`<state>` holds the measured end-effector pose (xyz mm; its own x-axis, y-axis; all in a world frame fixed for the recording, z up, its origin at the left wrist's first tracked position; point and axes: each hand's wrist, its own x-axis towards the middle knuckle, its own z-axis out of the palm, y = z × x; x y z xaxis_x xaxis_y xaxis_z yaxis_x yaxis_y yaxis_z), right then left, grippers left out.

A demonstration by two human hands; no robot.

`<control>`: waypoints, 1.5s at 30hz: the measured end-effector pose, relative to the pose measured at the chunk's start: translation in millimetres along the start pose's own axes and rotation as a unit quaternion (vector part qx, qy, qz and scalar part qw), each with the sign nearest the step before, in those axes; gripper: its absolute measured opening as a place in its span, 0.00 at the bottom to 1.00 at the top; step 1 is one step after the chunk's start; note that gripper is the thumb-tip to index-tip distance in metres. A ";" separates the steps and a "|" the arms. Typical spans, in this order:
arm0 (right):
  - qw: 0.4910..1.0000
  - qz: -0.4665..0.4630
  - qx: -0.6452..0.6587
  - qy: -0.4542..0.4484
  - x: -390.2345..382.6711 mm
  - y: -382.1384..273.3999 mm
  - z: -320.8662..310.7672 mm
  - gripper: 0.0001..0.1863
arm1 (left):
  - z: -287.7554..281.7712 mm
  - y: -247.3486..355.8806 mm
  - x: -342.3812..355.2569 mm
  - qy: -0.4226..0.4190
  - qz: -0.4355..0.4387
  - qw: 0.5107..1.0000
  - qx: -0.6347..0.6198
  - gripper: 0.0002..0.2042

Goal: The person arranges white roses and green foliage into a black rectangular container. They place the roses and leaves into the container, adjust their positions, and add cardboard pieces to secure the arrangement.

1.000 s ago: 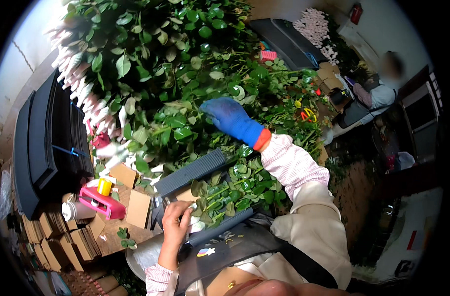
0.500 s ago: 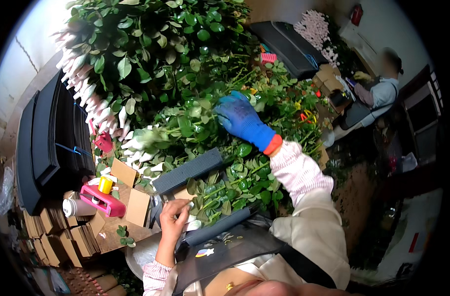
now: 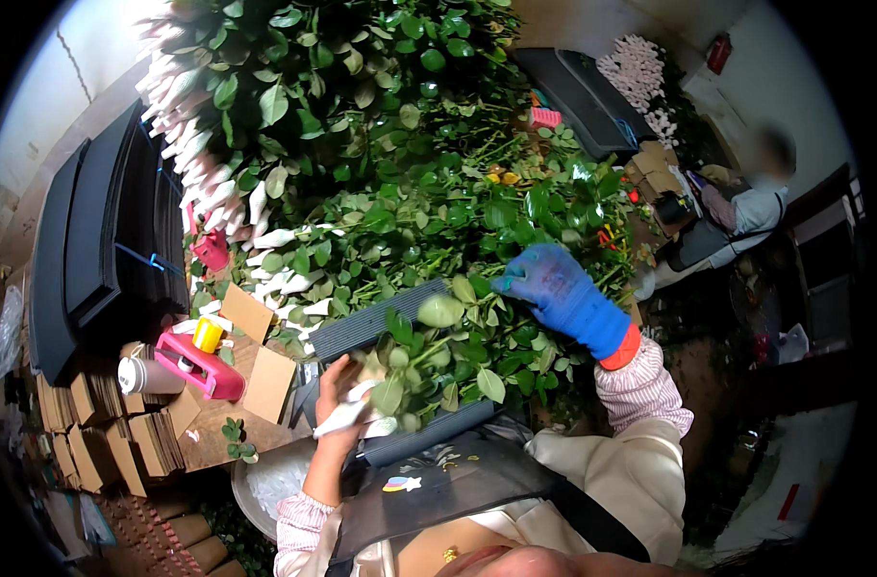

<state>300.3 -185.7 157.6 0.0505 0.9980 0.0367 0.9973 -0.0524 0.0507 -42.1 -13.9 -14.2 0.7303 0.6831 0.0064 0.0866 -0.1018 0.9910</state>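
My bare left hand (image 3: 332,409) is at the near-left end of a dark corrugated wrap (image 3: 381,319). A rose's white-sleeved head (image 3: 346,413) lies across this hand and hides part of the fingers, so I cannot tell whether they grip it. My right hand (image 3: 552,285), in a blue glove with an orange cuff, is closed at the stem end of that leafy rose. Its leaves (image 3: 440,311) are blurred above the wrap. Beneath it, more leafy stems lie on the wrap, whose near edge runs along my apron.
A tall heap of leafy roses (image 3: 362,115) with white-sleeved heads fills the far side. Dark sheets (image 3: 112,250) stand at left, near cardboard pieces (image 3: 150,442), a pink tape dispenser (image 3: 208,370) and a white cup (image 3: 148,376). Another person (image 3: 756,207) sits at far right.
My right hand has drawn back from the heap, rightward and nearer, bringing a rose over the wrap. Its white-sleeved head now rests across my left hand. The view has shifted slightly.
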 end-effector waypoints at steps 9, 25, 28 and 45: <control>0.963 0.204 0.016 -0.173 -39.8 -11.4 100.0 0.17 | 0.6 20.1 0.5 0.017 0.043 0.997 0.058 0.21; 0.988 0.150 -0.018 -0.023 149.0 62.4 129.3 0.15 | 2.5 42.7 3.2 0.001 0.072 0.974 0.217 0.21; 0.978 0.157 -0.089 -0.104 191.8 71.8 135.7 0.14 | 3.0 42.7 3.1 0.005 0.063 0.980 0.187 0.21; 0.987 0.158 0.010 -0.037 101.4 70.1 60.7 0.20 | 9.6 24.1 4.3 0.044 0.014 0.989 0.141 0.17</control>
<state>378.5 -86.2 104.3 0.3629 0.9315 -0.0250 0.9317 -0.3623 0.0276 -30.4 -20.4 8.4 0.6738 0.7367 0.0571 0.2622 -0.3106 0.9137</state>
